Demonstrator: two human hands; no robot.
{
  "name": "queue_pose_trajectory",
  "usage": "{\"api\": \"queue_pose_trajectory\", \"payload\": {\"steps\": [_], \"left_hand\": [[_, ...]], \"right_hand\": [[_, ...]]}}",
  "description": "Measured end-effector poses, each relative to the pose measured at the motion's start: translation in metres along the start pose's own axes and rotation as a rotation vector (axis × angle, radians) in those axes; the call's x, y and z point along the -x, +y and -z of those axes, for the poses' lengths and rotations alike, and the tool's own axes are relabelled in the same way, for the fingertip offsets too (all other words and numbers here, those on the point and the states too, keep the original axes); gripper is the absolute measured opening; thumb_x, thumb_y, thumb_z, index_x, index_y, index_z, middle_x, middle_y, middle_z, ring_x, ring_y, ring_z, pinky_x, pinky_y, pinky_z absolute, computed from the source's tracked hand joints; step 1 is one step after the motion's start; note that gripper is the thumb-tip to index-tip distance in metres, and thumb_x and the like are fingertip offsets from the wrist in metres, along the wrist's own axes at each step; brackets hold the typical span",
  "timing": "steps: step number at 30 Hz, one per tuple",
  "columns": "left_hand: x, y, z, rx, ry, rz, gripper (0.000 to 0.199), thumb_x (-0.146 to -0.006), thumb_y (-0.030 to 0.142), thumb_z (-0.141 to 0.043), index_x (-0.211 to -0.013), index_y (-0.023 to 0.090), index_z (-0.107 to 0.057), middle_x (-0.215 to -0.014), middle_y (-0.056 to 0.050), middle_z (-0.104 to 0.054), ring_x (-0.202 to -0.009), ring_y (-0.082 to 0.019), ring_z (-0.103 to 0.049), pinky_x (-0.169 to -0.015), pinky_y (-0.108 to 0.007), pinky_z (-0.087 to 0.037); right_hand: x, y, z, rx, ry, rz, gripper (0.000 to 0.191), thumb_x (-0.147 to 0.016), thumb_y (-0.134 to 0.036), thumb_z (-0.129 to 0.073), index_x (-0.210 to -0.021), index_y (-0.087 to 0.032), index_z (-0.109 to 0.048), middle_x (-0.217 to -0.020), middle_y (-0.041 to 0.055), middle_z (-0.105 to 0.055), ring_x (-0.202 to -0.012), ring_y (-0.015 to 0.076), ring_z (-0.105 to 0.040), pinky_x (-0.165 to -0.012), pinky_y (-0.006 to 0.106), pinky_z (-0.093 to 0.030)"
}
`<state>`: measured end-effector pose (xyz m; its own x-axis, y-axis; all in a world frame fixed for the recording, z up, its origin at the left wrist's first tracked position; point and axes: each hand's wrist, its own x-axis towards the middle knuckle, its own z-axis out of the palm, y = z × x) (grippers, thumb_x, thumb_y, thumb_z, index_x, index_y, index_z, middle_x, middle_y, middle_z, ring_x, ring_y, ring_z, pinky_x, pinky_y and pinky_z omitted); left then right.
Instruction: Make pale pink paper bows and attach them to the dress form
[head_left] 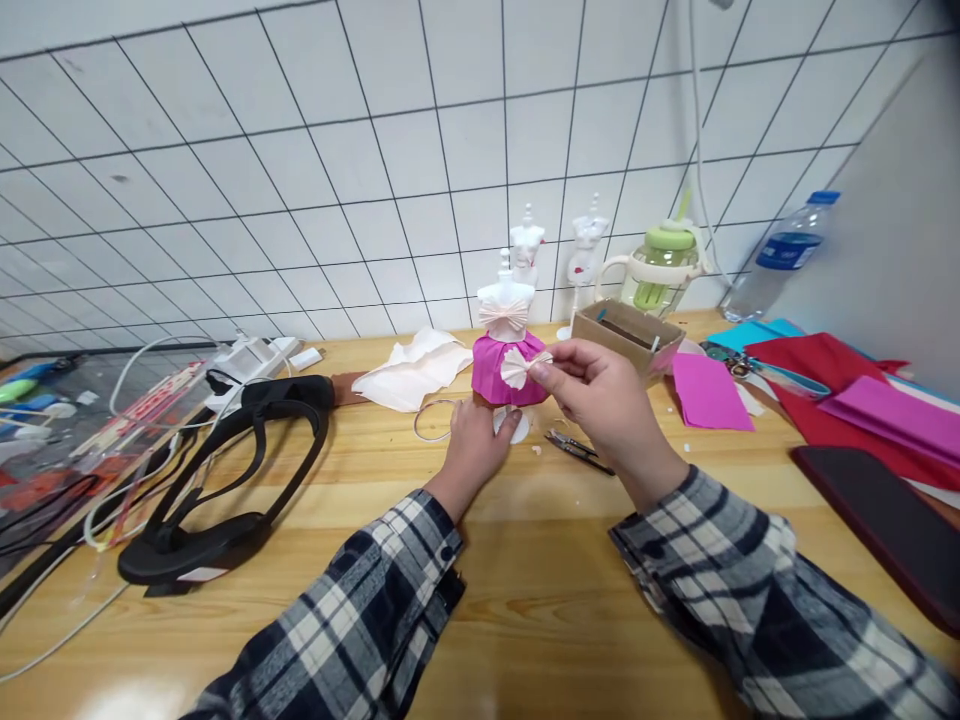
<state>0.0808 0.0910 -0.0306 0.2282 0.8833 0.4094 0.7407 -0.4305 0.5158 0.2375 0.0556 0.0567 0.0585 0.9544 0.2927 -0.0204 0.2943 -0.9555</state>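
Observation:
A small white dress-form mannequin (507, 294) stands upright on the table, with a pleated pale-pink bow across its chest and a magenta paper skirt (491, 365) around its lower half. My left hand (474, 442) is closed at the mannequin's stand, just under the skirt; some of its fingers are hidden behind it. Between thumb and forefinger, my right hand (592, 395) pinches a pale-pink paper bow (516, 369) in front of the skirt. Whether that bow touches the skirt I cannot tell. Small black thread snips (577, 450) lie below my right hand.
Behind stand two more mannequins (527, 245), a cardboard box (637, 345) and a green-lidded cup (664, 265). Crumpled pale paper (420, 368) and a black headset (225, 500) lie left. Magenta paper (709, 390), a phone (885, 530) and a bottle (784, 255) are right.

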Motion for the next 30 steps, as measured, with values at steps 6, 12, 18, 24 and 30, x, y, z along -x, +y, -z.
{"api": "queue_pose_trajectory", "payload": {"steps": [6, 12, 18, 24, 30], "left_hand": [[0.004, -0.01, -0.002, 0.144, -0.123, -0.039, 0.029, -0.091, 0.028, -0.049, -0.115, 0.016, -0.062, -0.118, -0.014, -0.065, -0.112, -0.028, -0.058, -0.095, -0.042, -0.045], [0.022, 0.001, 0.0, 0.196, -0.254, 0.003, 0.027, -0.092, 0.03, -0.047, -0.105, 0.016, -0.067, -0.103, -0.012, -0.071, -0.095, -0.025, -0.065, -0.084, -0.037, -0.05], [0.024, 0.009, 0.0, 0.206, -0.265, -0.01, 0.027, -0.092, 0.03, -0.048, -0.104, 0.016, -0.068, -0.102, -0.012, -0.072, -0.097, -0.025, -0.066, -0.085, -0.036, -0.051], [0.024, 0.009, 0.002, 0.229, -0.271, -0.006, 0.028, -0.092, 0.03, -0.049, -0.107, 0.016, -0.067, -0.103, -0.012, -0.072, -0.097, -0.025, -0.066, -0.086, -0.036, -0.051], [0.025, 0.007, -0.001, 0.218, -0.248, -0.009, 0.029, -0.092, 0.034, -0.049, -0.111, 0.018, -0.066, -0.102, -0.011, -0.073, -0.097, -0.025, -0.066, -0.085, -0.035, -0.05]], "right_hand": [[0.0, -0.001, 0.005, 0.141, 0.079, 0.051, 0.026, -0.074, -0.042, -0.072, -0.084, -0.019, -0.067, -0.07, -0.0016, -0.057, -0.059, 0.0103, -0.047, -0.055, 0.023, -0.04], [0.006, -0.01, 0.003, 0.165, 0.078, 0.027, 0.024, -0.075, -0.042, -0.07, -0.082, -0.019, -0.067, -0.066, -0.0013, -0.053, -0.06, 0.0117, -0.047, -0.054, 0.024, -0.041], [0.006, -0.006, 0.0, 0.155, 0.119, 0.016, 0.028, -0.073, -0.043, -0.071, -0.083, -0.018, -0.068, -0.063, -0.0022, -0.052, -0.058, 0.0115, -0.046, -0.053, 0.024, -0.04], [0.007, -0.003, -0.003, 0.134, 0.172, 0.032, 0.029, -0.073, -0.043, -0.072, -0.087, -0.018, -0.068, -0.071, -0.0002, -0.059, -0.06, 0.0113, -0.048, -0.055, 0.025, -0.041], [0.011, 0.005, -0.009, 0.175, 0.262, 0.064, 0.031, -0.073, -0.046, -0.072, -0.087, -0.019, -0.066, -0.083, 0.0032, -0.061, -0.072, 0.0142, -0.053, -0.061, 0.027, -0.044]]}}
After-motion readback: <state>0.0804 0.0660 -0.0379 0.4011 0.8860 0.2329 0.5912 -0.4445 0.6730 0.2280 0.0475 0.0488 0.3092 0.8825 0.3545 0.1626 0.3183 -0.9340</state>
